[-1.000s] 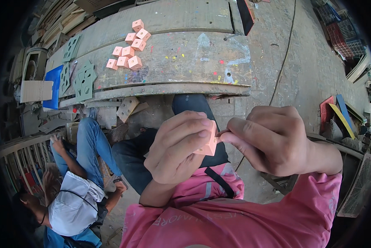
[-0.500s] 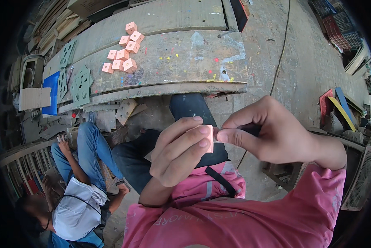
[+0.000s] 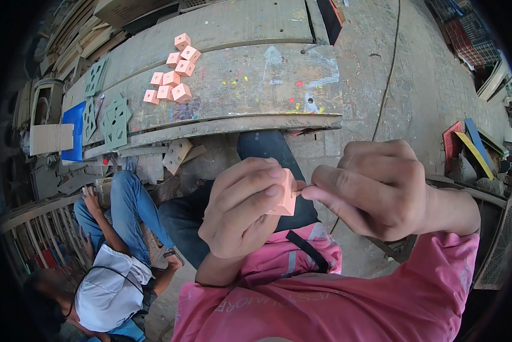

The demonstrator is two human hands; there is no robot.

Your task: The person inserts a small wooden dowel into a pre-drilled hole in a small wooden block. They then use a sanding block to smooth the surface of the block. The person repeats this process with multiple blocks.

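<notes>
In the head view, the person's left hand point(image 3: 239, 208) is near the centre of the frame, its fingers curled in a narrow grip around a pink block point(image 3: 288, 196). The block is tilted, with one holed face toward the right of the frame. Just beside it, right of centre, the right hand point(image 3: 375, 191) has its thumb and forefinger pinched together on a thin brownish piece point(image 3: 303, 188), whose tip meets the block at the hole; how far it goes in cannot be told.

In the upper left of the frame, nine more pink blocks point(image 3: 171, 78) with holes lie in a loose cluster on a paint-spotted wooden bench point(image 3: 250, 94). Farther left on the bench are green plates point(image 3: 115, 130) with cut-out shapes, and beside them a blue sheet point(image 3: 76, 121) and a piece of cardboard point(image 3: 51, 139).

At the lower left, a co-worker in a white top point(image 3: 110, 288) and blue jeans point(image 3: 131, 196) sits low. A pink shirt point(image 3: 324, 305) covers the person at the bottom of the frame. At the upper right, a dark cable point(image 3: 390, 68) runs across the floor point(image 3: 361, 62), with crates point(image 3: 464, 37) near the edge.
</notes>
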